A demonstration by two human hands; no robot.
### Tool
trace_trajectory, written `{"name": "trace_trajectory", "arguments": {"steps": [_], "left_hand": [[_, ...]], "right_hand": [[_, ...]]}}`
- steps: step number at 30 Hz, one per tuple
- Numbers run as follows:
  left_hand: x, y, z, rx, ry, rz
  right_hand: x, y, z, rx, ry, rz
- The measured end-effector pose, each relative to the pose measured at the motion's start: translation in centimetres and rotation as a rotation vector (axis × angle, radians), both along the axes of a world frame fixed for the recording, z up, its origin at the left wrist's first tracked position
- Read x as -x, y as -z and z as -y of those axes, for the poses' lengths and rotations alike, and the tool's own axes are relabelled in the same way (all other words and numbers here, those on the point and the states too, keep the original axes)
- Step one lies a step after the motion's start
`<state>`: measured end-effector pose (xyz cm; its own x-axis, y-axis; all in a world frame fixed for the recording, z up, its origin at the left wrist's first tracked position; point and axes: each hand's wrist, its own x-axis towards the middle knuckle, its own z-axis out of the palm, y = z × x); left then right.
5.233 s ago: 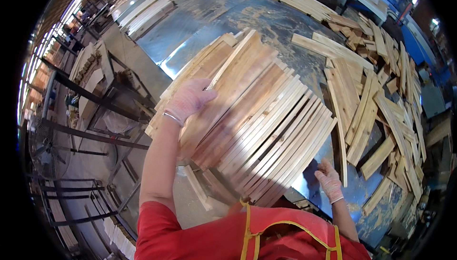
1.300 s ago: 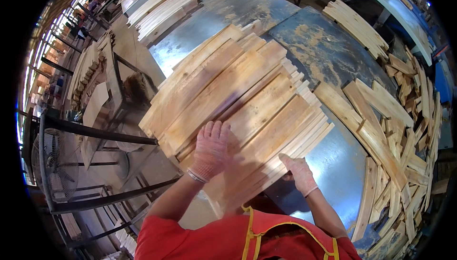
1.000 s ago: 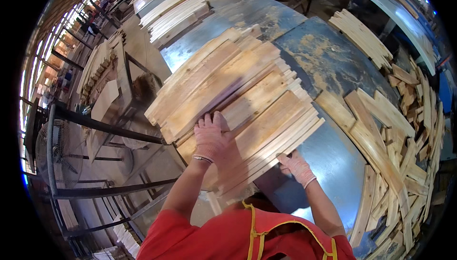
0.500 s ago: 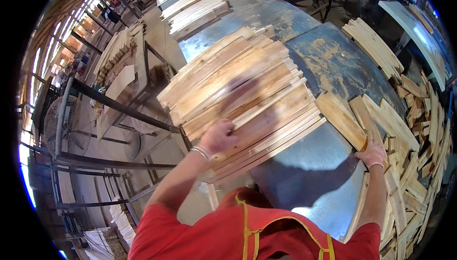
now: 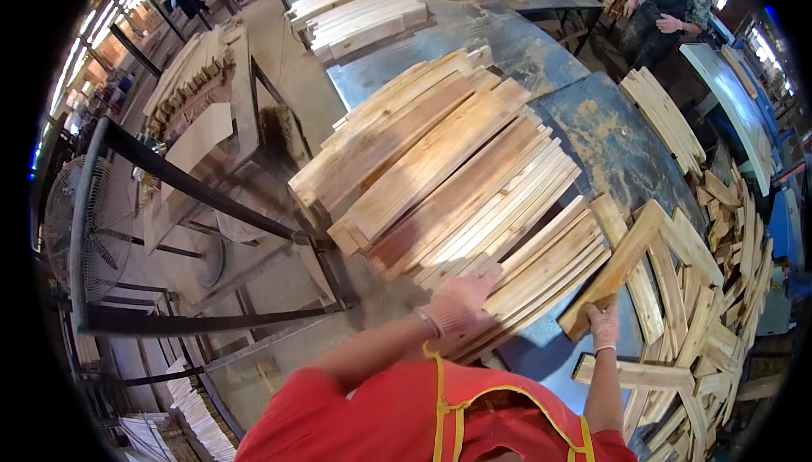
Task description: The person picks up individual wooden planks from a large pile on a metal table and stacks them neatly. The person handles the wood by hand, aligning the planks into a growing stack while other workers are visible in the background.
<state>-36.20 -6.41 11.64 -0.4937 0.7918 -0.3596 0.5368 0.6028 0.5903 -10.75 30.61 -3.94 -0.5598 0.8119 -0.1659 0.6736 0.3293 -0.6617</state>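
— Board (image 5: 616, 269), held in the right hand (image 5: 603, 324): where does it lie?

— To the right of the laid-out strips, slanting from the bare metal tabletop (image 5: 548, 354) at its near end to above the loose boards (image 5: 719, 327) at its far end. Whether it touches those beneath cannot be told.

— And the grip?

— The right hand, gloved in a pale knit, has its fingers closed on the near part of the board. The left hand (image 5: 463, 301), gloved alike, lies over the near ends of a group of narrow strips (image 5: 554, 261); its fingers are blurred, and whether they pinch or merely rest cannot be told.

— What adjoins these strips?

— A broad, fanned layer of planks (image 5: 440, 162) on their left, with a dark gap at the far part between the two groups. A short board (image 5: 647, 375) lies beside the right wrist.

— Farther out?

— Pale stacked strips (image 5: 368, 26) at the far left of the tabletop, and a flat stack (image 5: 664, 115) at the far right. A co-worker in a dark apron (image 5: 651, 26) stands beyond. On the left are a dark metal frame (image 5: 199, 324) and a round fan (image 5: 83, 229).
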Motion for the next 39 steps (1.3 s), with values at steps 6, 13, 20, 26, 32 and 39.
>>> {"name": "trace_trajectory", "arguments": {"steps": [6,13,20,26,32,39], "left_hand": [[3.7,2.9,3.3,-0.209,0.007,0.118],[8.6,-3.5,5.9,-0.131,0.023,-0.015],[5.4,-6.6,0.4,-0.166,0.195,-0.034],[20.6,2.1,5.6,-0.756,-0.426,0.161],[28.5,2.2,8.6,0.108,-0.484,0.097],[22.2,0.6,5.7,-0.004,-0.406,0.222]], "right_hand": [[4.6,-1.2,15.0,0.606,0.416,-0.502],[8.6,-8.4,22.9,0.503,0.316,-0.577],[22.7,-14.1,23.2,0.734,0.321,-0.513],[23.2,-10.4,20.4,0.970,0.232,-0.690],[25.5,-8.2,22.3,0.714,0.199,-0.678],[29.2,-11.5,24.6,0.136,-0.016,-0.122]]}}
